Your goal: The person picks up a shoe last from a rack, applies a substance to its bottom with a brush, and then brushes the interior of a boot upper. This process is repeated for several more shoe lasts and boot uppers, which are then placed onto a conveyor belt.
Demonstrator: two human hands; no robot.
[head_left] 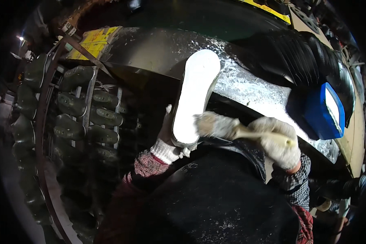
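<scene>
My left hand (165, 138), in a whitish glove, grips a shoe sole (195, 89) from its left side and near end. The sole lies tilted, its broad face up, and shows bright white. Most of my left fingers are hidden beneath it. My right hand (277, 140), in a stained pale glove, is closed around the wooden handle of a paintbrush (246, 132). The brush bristles (206, 124) touch or nearly touch the sole's right edge at its near end; they are slightly blurred.
A dark bench (150, 51) smeared with white runs across ahead. At the right stands a blue container (324, 112) with something white inside. Behind it lies a stack of glossy black pieces (288, 55). A metal rack (89, 97) with several dark shoe-shaped pieces stands left.
</scene>
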